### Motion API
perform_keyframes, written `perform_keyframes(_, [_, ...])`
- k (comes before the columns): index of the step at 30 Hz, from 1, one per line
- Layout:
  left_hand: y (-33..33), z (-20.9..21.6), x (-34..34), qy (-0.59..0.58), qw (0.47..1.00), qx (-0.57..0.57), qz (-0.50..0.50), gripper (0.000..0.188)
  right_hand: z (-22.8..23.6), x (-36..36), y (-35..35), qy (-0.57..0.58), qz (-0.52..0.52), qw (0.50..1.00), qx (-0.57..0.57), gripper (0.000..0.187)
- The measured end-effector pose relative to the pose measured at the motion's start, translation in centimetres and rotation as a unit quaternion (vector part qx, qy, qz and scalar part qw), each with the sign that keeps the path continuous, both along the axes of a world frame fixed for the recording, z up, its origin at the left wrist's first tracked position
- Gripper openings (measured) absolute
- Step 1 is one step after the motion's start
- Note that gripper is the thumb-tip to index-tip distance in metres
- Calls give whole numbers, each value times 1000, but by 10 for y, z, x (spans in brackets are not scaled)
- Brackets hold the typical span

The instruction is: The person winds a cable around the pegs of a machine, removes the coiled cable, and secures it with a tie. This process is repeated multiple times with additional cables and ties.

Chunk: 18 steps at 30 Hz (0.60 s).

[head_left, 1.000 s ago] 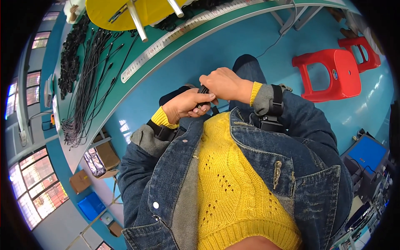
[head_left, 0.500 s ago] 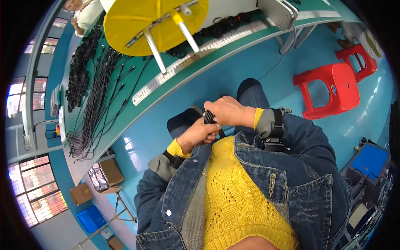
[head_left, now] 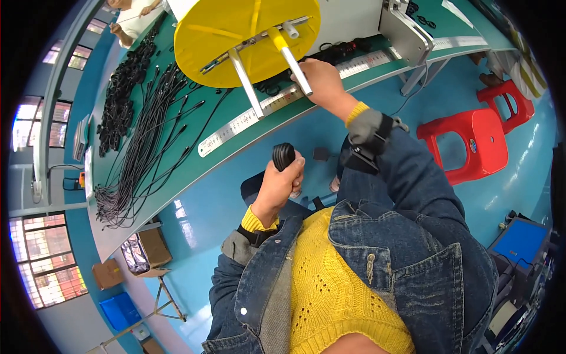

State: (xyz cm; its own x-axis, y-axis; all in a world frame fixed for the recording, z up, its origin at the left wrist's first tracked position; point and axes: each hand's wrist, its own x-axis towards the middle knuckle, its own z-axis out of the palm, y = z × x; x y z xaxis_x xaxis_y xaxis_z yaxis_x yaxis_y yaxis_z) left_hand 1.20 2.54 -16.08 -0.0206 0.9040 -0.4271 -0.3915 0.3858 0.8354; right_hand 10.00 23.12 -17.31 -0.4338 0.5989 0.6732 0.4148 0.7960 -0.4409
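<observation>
In front of my lap, my left hand (head_left: 276, 187) is closed round a coiled black cable (head_left: 283, 156), whose bundled loops stick up out of the fist. My right hand (head_left: 324, 87) stretches to the front edge of the green workbench (head_left: 194, 174), right beside the rod of a yellow disc (head_left: 206, 35). Its fingertips are hidden behind that rod and the hand itself, near a row of black coiled cables (head_left: 330, 52). Two pale metal rods project from the disc. A long steel ruler (head_left: 236, 125) lies along the bench edge below them.
Loose black cables (head_left: 147, 135) spread over the bench's left part, beside a pile of black bundles (head_left: 116, 112). A metal bracket (head_left: 407, 35) stands right of the disc. Red stools (head_left: 489, 144) stand on the floor at right. Across the bench is another person (head_left: 132, 20).
My hands were together at the cable coil. The right one has let go and moved up to the bench edge; the left keeps the coil. The view has shifted slightly.
</observation>
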Motion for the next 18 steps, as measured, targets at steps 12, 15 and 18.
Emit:
perform_keyframes(12, [17, 2, 0, 21, 995, 75, 61, 13, 4, 65, -92, 166, 296, 617, -710, 16])
perform_keyframes(15, [9, -8, -6, -11, 996, 81, 45, 12, 5, 84, -130, 217, 396, 618, -643, 16])
perform_keyframes(18, [6, -12, -3, -30, 996, 75, -41, 11, -3, 94, -133, 224, 415, 610, -637, 18])
